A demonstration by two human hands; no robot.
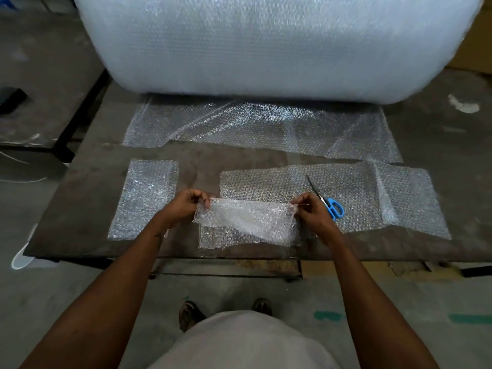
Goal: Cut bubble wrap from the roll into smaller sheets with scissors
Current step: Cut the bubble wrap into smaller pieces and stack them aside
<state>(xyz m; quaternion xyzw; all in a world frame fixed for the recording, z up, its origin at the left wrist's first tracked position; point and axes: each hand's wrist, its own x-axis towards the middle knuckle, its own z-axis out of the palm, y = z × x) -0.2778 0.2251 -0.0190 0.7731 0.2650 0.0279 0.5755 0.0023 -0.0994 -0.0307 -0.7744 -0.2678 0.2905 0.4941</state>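
Hands point(183, 207) point(311, 211) pinch sheet point(247, 222); dark worn table point(87, 206).

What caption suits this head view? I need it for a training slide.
Both hands, left hand and right hand, hold up a cut bubble wrap sheet; scissors rest beside them.

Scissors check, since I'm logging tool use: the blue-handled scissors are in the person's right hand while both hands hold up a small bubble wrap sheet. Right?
Not quite. The head view shows the blue-handled scissors lying on the bubble wrap on the table, beside the right hand, not in it. The left hand and right hand do hold up the small sheet.
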